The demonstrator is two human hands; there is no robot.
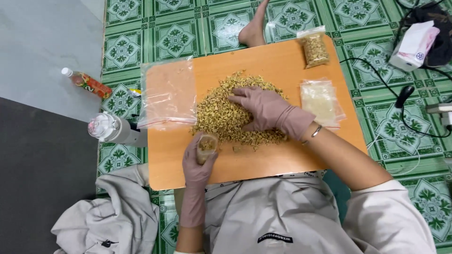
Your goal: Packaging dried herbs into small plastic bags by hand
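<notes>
**Inspector:** State the hands.

**Observer:** The left hand, gloved, has its fingers wrapped around a small clear cup, mouth tilted up toward the heap and partly filled with the same pale yellow pieces. The right hand, also gloved, lies palm down on the heap of chopped pieces, fingers spread fairly wide and slightly curled, gripping nothing that I can make out.

**Inspector:** The relation between cup and heap?

**Observer:** The cup sits just beside the near left edge of the heap, its long axis pointing roughly away from the person, toward the pile. The right hand's fingertips point left across the heap; the cup lies below and to the left of them, near. The heap rests mid-board on the orange board.

**Inspector:** Surroundings and obstructions?

**Observer:** A flat empty clear bag lies at the board's left edge, touching the heap's margin. A stack of small bags sits right of the heap, a filled bag at the far corner. Bottles stand off the board to the left. Nothing lies between cup and heap
</notes>
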